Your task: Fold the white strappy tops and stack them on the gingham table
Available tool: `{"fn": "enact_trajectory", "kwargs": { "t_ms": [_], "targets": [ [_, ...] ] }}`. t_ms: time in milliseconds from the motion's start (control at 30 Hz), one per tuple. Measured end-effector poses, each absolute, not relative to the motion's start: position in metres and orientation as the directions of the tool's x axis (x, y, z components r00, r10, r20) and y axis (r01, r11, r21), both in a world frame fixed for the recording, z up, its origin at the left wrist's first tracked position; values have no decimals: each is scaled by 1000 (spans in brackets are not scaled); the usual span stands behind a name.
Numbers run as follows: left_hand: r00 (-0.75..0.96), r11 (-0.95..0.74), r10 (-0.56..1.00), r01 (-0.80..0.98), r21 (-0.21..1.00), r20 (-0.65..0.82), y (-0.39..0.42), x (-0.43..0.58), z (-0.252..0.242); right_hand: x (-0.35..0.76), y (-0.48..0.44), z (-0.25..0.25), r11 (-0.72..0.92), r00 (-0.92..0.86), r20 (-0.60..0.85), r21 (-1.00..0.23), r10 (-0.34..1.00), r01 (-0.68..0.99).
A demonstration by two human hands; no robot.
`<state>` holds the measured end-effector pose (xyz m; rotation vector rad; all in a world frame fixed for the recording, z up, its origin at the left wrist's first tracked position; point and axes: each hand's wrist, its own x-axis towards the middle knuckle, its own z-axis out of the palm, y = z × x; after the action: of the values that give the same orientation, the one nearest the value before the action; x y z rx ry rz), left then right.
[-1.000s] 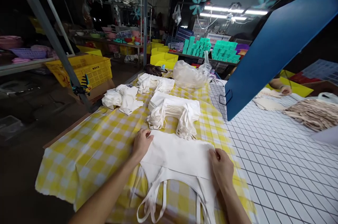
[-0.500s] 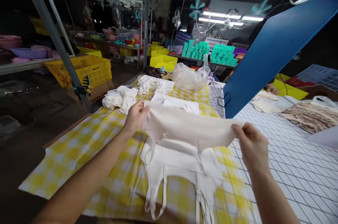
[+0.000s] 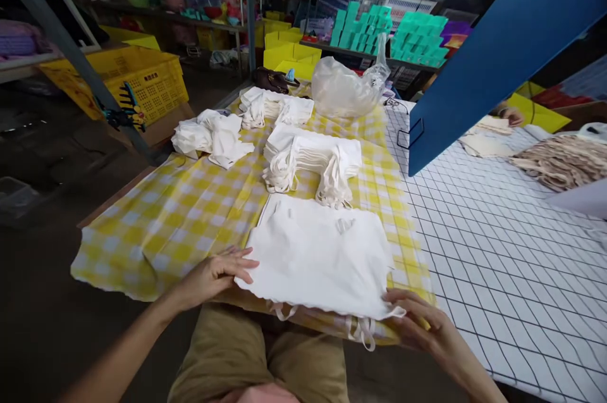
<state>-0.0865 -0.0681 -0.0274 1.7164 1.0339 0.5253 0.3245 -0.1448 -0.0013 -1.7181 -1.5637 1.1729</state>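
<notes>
A white camisole (image 3: pixel 317 257) lies spread flat at the table's front edge, its thin straps (image 3: pixel 363 332) hanging over toward my lap. My left hand (image 3: pixel 220 273) rests at its near left corner with fingers stretched out, the tips touching the fabric. At the near right corner, my right hand (image 3: pixel 417 317) has the edge of the cloth between thumb and fingers. Beneath the camisole, edges of more white fabric show at the left. Just beyond it sits a neat stack of folded white camisoles (image 3: pixel 315 156) with bunched straps.
A yellow checked cloth (image 3: pixel 190 226) covers the table. Farther back are crumpled white garments (image 3: pixel 211 137), another folded stack (image 3: pixel 275 105) and a clear plastic bag (image 3: pixel 346 90). A blue panel (image 3: pixel 478 68) slants up at right, near beige fabric pieces (image 3: pixel 564 159) and another person's hand (image 3: pixel 512 115).
The held camisole has come down from mid-air and now lies flat at the near edge. Both hands moved down and toward me, and the view tilted downward, uncovering the folded stack.
</notes>
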Motion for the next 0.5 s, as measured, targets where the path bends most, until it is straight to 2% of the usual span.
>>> {"fn": "enact_trajectory", "kwargs": {
  "t_ms": [133,500],
  "targets": [
    [570,-136,804,454,881,-170,-76,-88,-33,322,-158,-11,-270,-67,-325,-869,943,415],
    [574,-151,808,420,895,-133,-80,-89,-36,319,-157,-5,-273,-66,-344,-837,937,475]
  ]
}}
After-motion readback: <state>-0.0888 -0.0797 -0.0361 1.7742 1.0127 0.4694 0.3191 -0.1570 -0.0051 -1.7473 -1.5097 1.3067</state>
